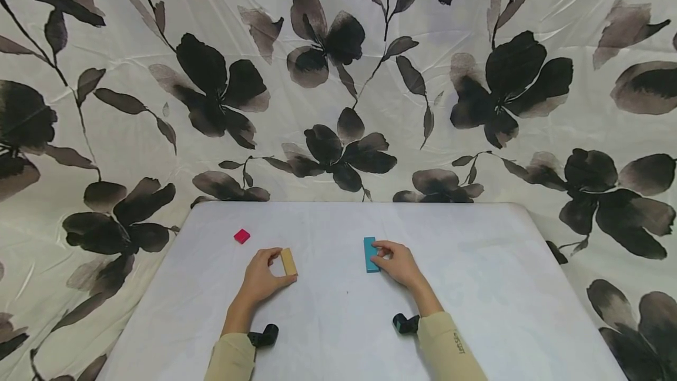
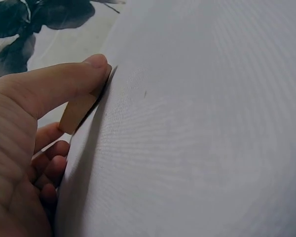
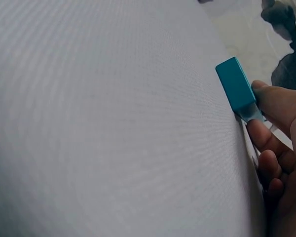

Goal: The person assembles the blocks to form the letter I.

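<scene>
My left hand pinches a small yellow wooden block between the thumb at its near end and a finger at its far end. In the left wrist view, the thumb hides part of this block. Over to the right, a longer blue block stretches away from me, and my right hand has its thumb and index finger curled at its right side. The right wrist view shows that blue block tilted in the picture, with the thumb and fingertip against it.
A small red block lies beyond my left hand. All this is on a white-covered table with rounded far corners. Behind it hangs a pale cloth with dark flowers. Black devices are strapped at both wrists.
</scene>
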Demonstrator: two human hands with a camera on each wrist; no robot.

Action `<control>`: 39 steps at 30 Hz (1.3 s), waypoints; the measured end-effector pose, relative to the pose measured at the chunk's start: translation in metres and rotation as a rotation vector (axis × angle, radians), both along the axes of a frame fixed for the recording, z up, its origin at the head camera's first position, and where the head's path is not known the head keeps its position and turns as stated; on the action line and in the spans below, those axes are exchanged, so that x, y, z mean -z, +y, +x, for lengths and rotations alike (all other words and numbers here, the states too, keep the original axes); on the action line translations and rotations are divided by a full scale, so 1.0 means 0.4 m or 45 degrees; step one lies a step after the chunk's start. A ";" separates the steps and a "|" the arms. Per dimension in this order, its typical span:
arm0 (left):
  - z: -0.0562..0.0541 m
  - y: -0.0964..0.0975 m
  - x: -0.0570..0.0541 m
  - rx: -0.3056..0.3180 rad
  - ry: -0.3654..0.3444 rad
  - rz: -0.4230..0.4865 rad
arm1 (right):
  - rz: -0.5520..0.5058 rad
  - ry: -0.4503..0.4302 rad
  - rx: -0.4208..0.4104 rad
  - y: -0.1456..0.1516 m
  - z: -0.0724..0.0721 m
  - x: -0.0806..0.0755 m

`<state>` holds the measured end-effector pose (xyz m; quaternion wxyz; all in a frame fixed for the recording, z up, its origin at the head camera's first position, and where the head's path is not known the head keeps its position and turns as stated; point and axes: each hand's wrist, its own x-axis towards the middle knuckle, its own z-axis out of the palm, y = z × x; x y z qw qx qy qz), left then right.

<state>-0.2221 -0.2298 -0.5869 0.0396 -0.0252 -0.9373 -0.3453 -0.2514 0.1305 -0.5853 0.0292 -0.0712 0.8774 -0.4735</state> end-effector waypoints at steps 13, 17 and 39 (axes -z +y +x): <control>0.008 0.007 -0.005 0.018 -0.022 0.043 | 0.020 0.008 -0.026 0.000 -0.001 0.000; 0.013 0.018 -0.012 0.046 -0.050 0.103 | 0.024 -0.001 -0.027 0.000 0.001 0.000; 0.044 0.095 -0.023 0.124 -0.046 0.157 | 0.000 0.034 -0.017 0.002 0.002 -0.005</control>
